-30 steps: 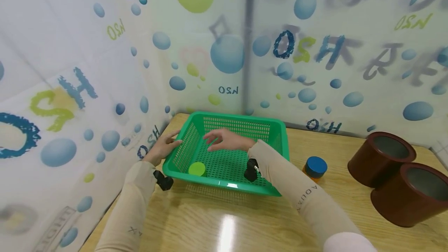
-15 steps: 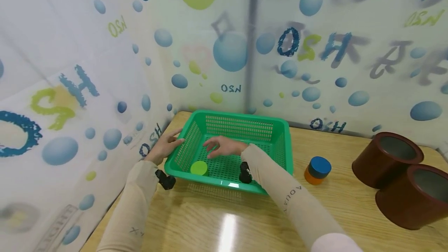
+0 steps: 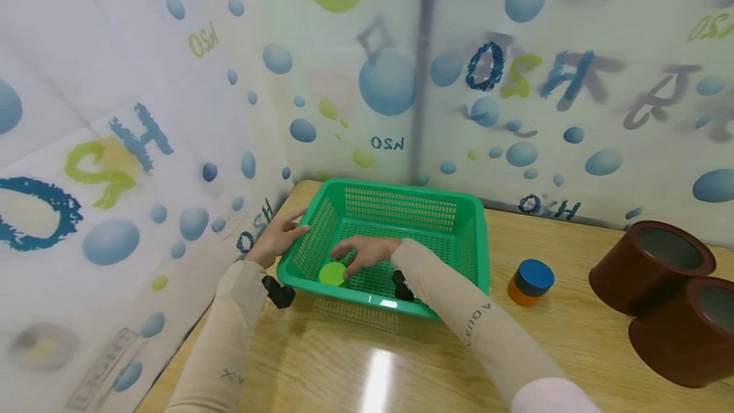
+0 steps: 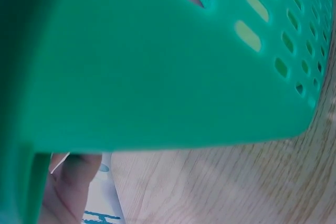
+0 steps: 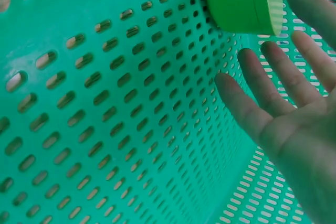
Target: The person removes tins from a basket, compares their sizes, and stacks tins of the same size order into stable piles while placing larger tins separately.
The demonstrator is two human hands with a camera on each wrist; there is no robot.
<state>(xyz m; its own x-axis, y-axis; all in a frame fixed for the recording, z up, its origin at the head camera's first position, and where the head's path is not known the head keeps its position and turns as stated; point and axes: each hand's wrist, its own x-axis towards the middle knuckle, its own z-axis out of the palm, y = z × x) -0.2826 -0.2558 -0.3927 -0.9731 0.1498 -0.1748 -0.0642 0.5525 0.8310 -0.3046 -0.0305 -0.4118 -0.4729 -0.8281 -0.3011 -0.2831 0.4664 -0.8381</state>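
Observation:
The green plastic basket (image 3: 401, 187) has slotted walls and stands on the wooden table. My left hand (image 3: 280, 238) holds its left rim, with the thumb reaching over the edge. In the left wrist view, part of that hand (image 4: 68, 187) shows below the basket wall, the rest hidden. Inside the basket's near left corner sits a small round container, lime green with a ribbed lid (image 3: 331, 273). My right hand (image 3: 367, 253) hovers over the basket floor beside it. In the right wrist view, the spread fingers lie near the green container (image 5: 236, 3), holding nothing.
Right of the basket stands a small orange container with a blue lid (image 3: 534, 278). Two brown cylinders with dark tops (image 3: 648, 273) stand close together farther right. A patterned curtain (image 3: 344, 81) closes off the back and left of the table.
The right hand has lowered toward the green container, its fingertips now beside the lid. The left hand stays on the rim. The head view has shifted slightly, so everything sits farther right.

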